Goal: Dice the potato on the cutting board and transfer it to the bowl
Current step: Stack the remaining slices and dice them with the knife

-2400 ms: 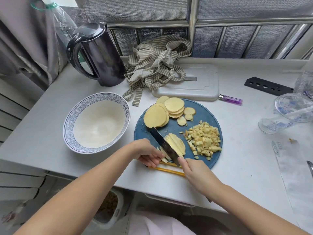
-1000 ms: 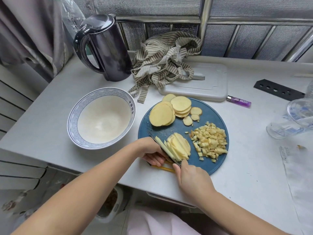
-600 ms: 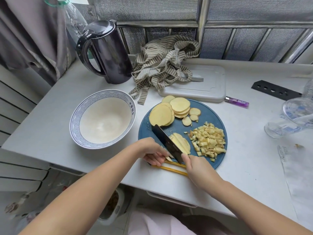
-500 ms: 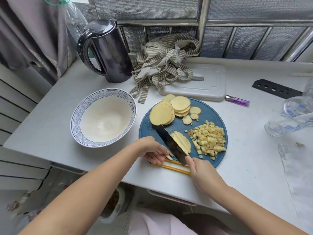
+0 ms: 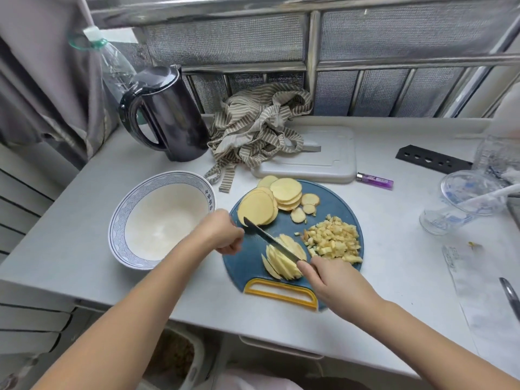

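A round blue cutting board (image 5: 253, 263) with a yellow handle lies on the counter. On it are round potato slices (image 5: 267, 204) at the back, a heap of diced potato (image 5: 333, 240) on the right, and a fanned stack of potato strips (image 5: 281, 263) at the front. My right hand (image 5: 334, 277) grips a knife (image 5: 270, 239) whose blade lies diagonally over the strips. My left hand (image 5: 223, 233) is curled at the board's left edge, near the blade tip and off the potato. A blue-rimmed white bowl (image 5: 123, 220) stands to the left with nothing in it.
A black kettle (image 5: 168, 119) and a striped cloth (image 5: 259, 128) stand behind the bowl and board. A white board (image 5: 326, 159) and a purple lighter (image 5: 374, 180) lie beyond. Clear plastic cups (image 5: 464, 204) sit at the right. The counter's front edge runs just below the board.
My left hand has left the potato stack and moved to the board's left edge. The knife blade has swung further back over the strips, and the board's yellow handle now shows.
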The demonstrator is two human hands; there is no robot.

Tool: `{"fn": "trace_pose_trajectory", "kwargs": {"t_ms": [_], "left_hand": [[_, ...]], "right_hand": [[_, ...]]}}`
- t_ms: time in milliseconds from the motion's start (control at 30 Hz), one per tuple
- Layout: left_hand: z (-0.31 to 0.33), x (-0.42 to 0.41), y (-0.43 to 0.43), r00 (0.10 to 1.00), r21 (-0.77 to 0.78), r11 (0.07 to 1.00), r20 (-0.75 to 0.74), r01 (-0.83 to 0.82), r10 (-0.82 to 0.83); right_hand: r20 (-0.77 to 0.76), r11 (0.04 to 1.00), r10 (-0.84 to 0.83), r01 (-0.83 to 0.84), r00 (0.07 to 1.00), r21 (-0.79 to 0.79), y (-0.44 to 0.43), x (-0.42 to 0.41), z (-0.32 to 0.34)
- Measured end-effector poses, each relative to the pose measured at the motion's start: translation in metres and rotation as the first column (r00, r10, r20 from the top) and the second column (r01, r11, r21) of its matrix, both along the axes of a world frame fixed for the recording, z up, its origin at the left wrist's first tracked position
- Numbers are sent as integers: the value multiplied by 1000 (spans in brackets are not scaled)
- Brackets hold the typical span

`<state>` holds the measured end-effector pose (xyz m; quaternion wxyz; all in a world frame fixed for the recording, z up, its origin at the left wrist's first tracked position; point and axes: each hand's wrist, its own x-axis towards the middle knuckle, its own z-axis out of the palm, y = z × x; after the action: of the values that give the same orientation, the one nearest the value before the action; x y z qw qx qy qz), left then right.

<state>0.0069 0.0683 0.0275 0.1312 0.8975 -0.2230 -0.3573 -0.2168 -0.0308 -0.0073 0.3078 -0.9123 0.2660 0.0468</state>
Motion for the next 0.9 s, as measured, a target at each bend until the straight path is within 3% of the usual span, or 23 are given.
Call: {"fn": "trace_pose_trajectory", "kwargs": {"t_ms": [67,100,133,233,333,667,767,900], "left_hand": [[19,4,-1,900,-81,990,431,112,-67],[28,-2,-3,863,-132,971,494,199,-110],[37,-11,-6,868,-162,941,455,298,-197],[33,-39,-16,830,-154,816,100,557,-548],[8,-48,-19,726,-112,721,6,683,-687],[-19,-44,-29,684,-54,688,-71,724,-726],[-20,-40,-35,726,-58,729,-67,682,-685],[-9,-25,-41,829,-152,816,54,558,-557]], "right_hand": [[-41,991,40,-45,998,-126,0,-4,1],[-61,981,73,-83,995,-177,2,-6,1],[-80,967,112,-127,990,-223,5,-8,2],[-117,934,190,-216,975,-286,11,-12,3],[-130,926,206,-236,970,-296,13,-14,-1],[-105,922,179,-204,978,-328,14,-30,-16],[-76,937,141,-158,987,-313,10,-43,-13],[-61,973,39,-52,997,-226,1,-66,-3]]}}
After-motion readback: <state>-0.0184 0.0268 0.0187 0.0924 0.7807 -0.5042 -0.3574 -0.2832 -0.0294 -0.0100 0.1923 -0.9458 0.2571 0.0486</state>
